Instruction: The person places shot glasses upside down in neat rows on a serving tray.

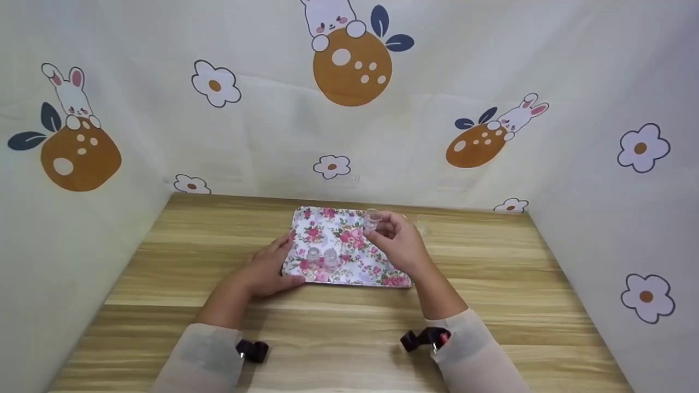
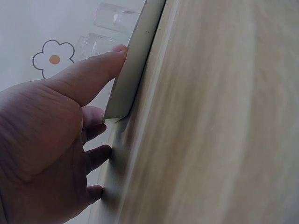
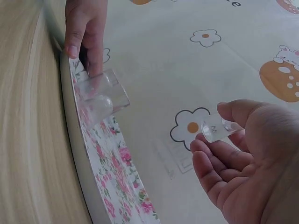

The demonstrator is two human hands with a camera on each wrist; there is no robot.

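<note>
A floral tray point(image 1: 349, 275) with roses on white lies on the wooden table. My left hand point(image 1: 268, 268) holds its near left corner, the thumb on the front rim and the fingers along the left side. In my right hand point(image 1: 403, 243), thumb and fingers pinch a small clear cup point(image 1: 372, 218) above the tray's far right part; it also shows in the right wrist view as a clear cup point(image 3: 214, 129). Two more clear cups, one on the left point(image 1: 313, 255) and one beside it point(image 1: 330, 258), stand on the tray near its front left.
Another clear cup point(image 1: 422, 224) stands on the wooden table point(image 1: 480, 305) just right of the tray, partly behind my right hand. Pale cloth walls point(image 1: 262, 136) printed with rabbits, oranges and flowers enclose the table at the back and both sides.
</note>
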